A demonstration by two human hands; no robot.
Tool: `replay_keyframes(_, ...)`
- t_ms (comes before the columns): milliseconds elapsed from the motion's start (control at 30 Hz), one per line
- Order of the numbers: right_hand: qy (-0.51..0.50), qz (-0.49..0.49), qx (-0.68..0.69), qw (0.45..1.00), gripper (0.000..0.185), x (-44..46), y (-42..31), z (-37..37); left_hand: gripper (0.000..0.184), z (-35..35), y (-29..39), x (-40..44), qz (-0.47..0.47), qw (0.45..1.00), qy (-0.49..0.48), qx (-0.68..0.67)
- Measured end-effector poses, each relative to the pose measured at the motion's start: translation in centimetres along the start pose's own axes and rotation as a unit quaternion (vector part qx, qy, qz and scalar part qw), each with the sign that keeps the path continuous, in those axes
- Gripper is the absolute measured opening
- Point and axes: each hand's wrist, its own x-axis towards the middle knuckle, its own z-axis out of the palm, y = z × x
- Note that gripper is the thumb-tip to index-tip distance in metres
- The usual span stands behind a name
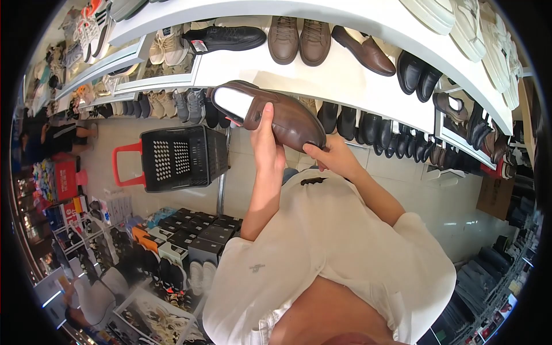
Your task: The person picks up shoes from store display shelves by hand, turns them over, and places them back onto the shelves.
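Observation:
A brown leather loafer (pixel 290 123) with a white insole is held up in front of the white shelf, its toe pointing right and down. My left hand (pixel 266 138) grips it around the middle, thumb on the upper near the opening. At the toe, my right hand (pixel 333 154) pinches the shoe's edge between thumb and fingers. Just beyond, the shelf (pixel 241 66) carries a single brown loafer (pixel 365 52), a pair of brown lace-up shoes (pixel 299 41) and a black shoe (pixel 225 38). The loafer's underside is hidden.
A black shopping basket with a red handle (pixel 184 158) stands on the floor at left. Stacked shoe boxes (pixel 198 233) lie nearer, below it. Rows of black shoes (pixel 379 131) line a lower shelf. At far left another person (pixel 54 137) is partly visible.

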Motion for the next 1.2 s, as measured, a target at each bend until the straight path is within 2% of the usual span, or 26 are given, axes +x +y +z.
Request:
replay_keyframes(67,-0.004,-0.009,0.01,1.0,0.042,0.0,0.9,0.3,0.044,-0.2,-0.1,-0.4,-0.01,1.0,-0.007,0.001)
replay_keyframes(267,0.019,-0.024,0.034,0.999,0.042,0.2,1.9,0.6,0.047,0.2,0.1,-0.5,0.039,0.999,-0.009,0.016)
replay_keyframes(333,-0.007,0.016,0.03,0.999,0.042,0.0,1.3,1.0,0.047,0.2,0.4,-0.5,0.061,0.997,-0.009,0.052)
replay_keyframes(467,-0.023,-0.015,0.019,0.999,0.045,-0.2,1.6,0.5,0.044,0.0,0.4,-0.5,0.076,0.995,-0.013,0.056)
replay_keyframes(567,-0.009,0.008,0.066,0.998,0.045,0.1,2.4,-0.1,0.041,0.8,0.8,-1.0,0.109,0.992,-0.021,0.062)
replay_keyframes(633,-0.025,-0.028,0.114,0.993,0.043,0.1,2.6,-0.2,0.041,0.9,0.9,-0.9,0.137,0.988,-0.019,0.065)
replay_keyframes(867,-0.011,-0.054,0.061,0.997,0.035,0.0,2.3,0.1,0.041,0.4,1.2,-0.4,0.104,0.994,-0.014,0.016)
replay_keyframes(967,0.008,-0.075,0.032,0.997,0.032,0.0,1.8,0.3,0.042,0.5,0.8,-0.4,0.113,0.992,-0.019,0.044)
replay_keyframes(1033,0.07,-0.075,0.048,0.994,0.031,0.1,2.0,0.7,0.041,0.4,0.3,-0.3,0.135,0.988,-0.032,0.062)
replay_keyframes(1133,0.107,-0.053,0.038,0.992,0.03,0.0,1.6,1.2,0.04,0.8,0.1,-0.3,0.134,0.989,-0.008,0.057)
replay_keyframes(1200,0.092,-0.053,0.044,0.993,0.03,0.0,1.9,0.9,0.04,0.7,0.2,-0.2,0.125,0.991,-0.013,0.048)
